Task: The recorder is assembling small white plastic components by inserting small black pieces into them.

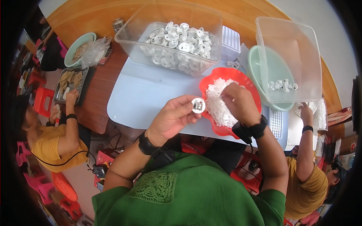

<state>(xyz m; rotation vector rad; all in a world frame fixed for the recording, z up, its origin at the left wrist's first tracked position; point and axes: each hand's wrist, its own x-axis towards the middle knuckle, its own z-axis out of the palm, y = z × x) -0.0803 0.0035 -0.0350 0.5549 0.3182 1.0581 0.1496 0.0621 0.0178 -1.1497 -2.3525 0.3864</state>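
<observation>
Between the thumb and fingers of my left hand (169,119) is a small round white plastic part (198,106) with metal pieces inside its open face. It is held over the table's front side, just left of a red scalloped bowl (253,83). The bowl is heaped with small white plastic pieces (220,98). Over the right part of this heap hangs my right hand (243,104), its fingers curled and pinched together near the pieces. What lies in that pinch is too small or hidden to tell. Both wrists wear black bands.
A clear bin (132,48) of white round parts stands behind. A light green basin (253,69) and another clear bin (290,45), with a few parts in view, stand at right. Co-workers sit on both sides; a metal tray (60,98) lies by the left one.
</observation>
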